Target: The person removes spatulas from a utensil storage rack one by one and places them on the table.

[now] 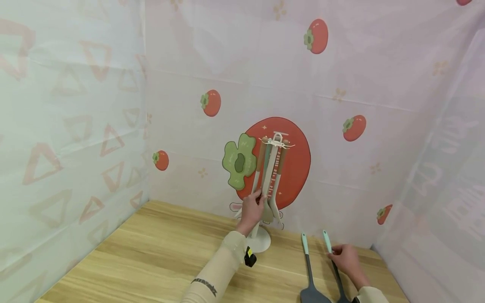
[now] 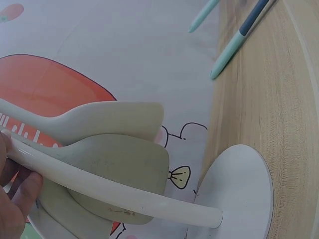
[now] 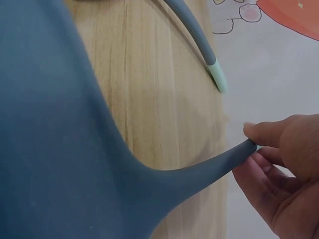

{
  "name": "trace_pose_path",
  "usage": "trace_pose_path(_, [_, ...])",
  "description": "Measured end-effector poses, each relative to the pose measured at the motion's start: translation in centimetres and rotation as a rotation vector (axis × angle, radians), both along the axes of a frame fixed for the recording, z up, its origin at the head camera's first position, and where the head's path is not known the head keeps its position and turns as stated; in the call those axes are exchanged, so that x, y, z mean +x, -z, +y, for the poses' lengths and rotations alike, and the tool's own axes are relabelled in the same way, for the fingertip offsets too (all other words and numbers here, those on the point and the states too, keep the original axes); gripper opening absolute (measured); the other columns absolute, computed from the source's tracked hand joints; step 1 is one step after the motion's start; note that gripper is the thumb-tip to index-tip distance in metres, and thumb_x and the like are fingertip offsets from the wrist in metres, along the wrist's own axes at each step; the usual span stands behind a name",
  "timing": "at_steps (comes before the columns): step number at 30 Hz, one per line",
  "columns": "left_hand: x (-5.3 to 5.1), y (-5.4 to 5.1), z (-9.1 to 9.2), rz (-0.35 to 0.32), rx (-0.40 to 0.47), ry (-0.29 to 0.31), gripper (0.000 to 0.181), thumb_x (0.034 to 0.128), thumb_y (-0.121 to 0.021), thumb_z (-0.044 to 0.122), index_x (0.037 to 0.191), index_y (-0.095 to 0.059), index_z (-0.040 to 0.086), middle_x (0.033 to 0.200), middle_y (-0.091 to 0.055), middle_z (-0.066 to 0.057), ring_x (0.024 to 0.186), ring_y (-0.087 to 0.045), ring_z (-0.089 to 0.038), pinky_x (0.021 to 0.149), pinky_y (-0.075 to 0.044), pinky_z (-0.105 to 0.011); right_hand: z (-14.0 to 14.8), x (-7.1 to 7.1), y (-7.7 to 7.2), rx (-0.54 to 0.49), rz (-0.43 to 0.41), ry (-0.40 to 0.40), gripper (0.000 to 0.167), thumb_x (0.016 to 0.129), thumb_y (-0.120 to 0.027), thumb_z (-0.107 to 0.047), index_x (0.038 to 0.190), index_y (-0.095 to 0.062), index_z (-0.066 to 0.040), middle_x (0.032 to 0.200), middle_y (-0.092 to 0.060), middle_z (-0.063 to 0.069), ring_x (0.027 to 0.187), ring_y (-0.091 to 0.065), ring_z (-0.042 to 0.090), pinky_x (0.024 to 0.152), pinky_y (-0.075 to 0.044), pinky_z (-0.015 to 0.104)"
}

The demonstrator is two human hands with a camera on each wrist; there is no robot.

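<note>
My left hand (image 1: pixel 251 212) grips the white pole (image 2: pixel 129 198) of a utensil stand (image 1: pixel 259 240) on the wooden table. Several utensils with brown or green handles hang from its hooked top; pale spatula heads (image 2: pixel 117 169) surround the pole in the left wrist view. At the right, my right hand (image 1: pixel 346 259) pinches the handle of a dark grey spatula (image 3: pixel 199 180) with a mint grip end. Its broad head fills the left of the right wrist view. Another dark spatula (image 1: pixel 311 290) with a mint handle end lies on the table just left of it.
The wooden table (image 1: pixel 151 252) meets a patterned cloth backdrop (image 1: pixel 182 181) behind the stand. Cloth side walls (image 1: pixel 75 126) rise at left and right. The stand's round white base (image 2: pixel 244 184) rests near the back edge.
</note>
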State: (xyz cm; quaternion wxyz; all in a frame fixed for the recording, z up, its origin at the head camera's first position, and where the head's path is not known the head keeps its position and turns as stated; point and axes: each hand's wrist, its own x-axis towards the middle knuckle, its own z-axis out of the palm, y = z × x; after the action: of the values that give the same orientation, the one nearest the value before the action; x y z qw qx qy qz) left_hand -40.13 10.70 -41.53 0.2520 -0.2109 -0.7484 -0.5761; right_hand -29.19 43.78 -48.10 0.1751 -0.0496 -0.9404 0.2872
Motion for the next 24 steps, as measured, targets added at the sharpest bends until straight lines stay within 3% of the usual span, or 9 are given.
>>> trace_pose_path(13, [0.19,-0.16,-0.12,-0.008,0.007,0.008,0.04,0.1021,-0.062,0.01,0.14,-0.058,-0.002,0.127,-0.068,-0.021,0.113,-0.069,-0.029,0.089,-0.058,-0.036,-0.4,-0.05,0.35,0.002,-0.045,0.018,0.021,0.076,-0.079,0.0,0.089,-0.072,0.015,0.073,-0.07,0.01,0.066,-0.059,0.015,0.056,-0.049,0.027])
trace_pose_path(24, [0.08,0.03,-0.1,-0.006,-0.022,-0.011,0.04,0.1028,-0.061,0.013,0.14,-0.058,-0.002,0.127,-0.069,-0.02,0.109,-0.071,-0.028,0.083,-0.06,-0.033,-0.31,0.07,0.3,0.077,-0.112,0.0,0.022,0.071,-0.08,-0.001,0.085,-0.071,0.013,0.074,-0.069,0.011,0.068,-0.06,0.021,0.062,-0.052,0.034])
